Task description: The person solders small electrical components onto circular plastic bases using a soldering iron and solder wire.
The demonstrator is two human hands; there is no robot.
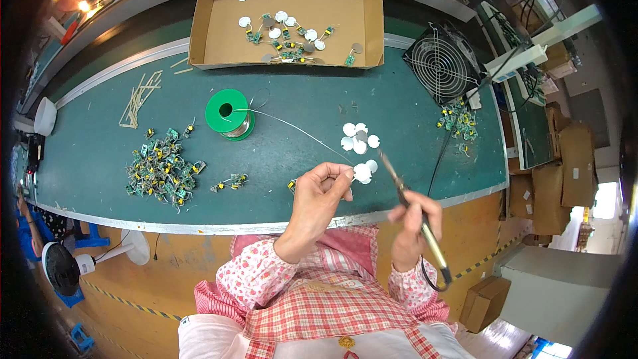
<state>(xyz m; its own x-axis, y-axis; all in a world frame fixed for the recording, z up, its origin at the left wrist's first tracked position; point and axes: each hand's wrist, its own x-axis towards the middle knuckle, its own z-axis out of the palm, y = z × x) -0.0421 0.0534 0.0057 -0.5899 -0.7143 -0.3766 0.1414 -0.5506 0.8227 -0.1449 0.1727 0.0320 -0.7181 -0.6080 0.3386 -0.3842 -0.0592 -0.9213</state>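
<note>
My left hand (314, 198) is pinched on the end of a thin solder wire (302, 131), beside small white round discs (362, 173) on the green bench. That wire runs back to a green spool (214, 118). In my right hand (413, 219) is a soldering iron (432, 247), its tip pointing up and left, a little apart from the discs. Just beyond lies a cluster of similar white discs (359, 147) with a grey one among them. A small circuit board (292, 186) is partly hidden behind my left hand.
A heap of small circuit boards (163, 169) covers the bench's left; more boards (457, 121) lie by a black fan (442, 63) at right. Behind stands a cardboard box (286, 0) holding boards with discs. Thin strips (138, 100) lie at the back left. The iron's cord crosses the right side.
</note>
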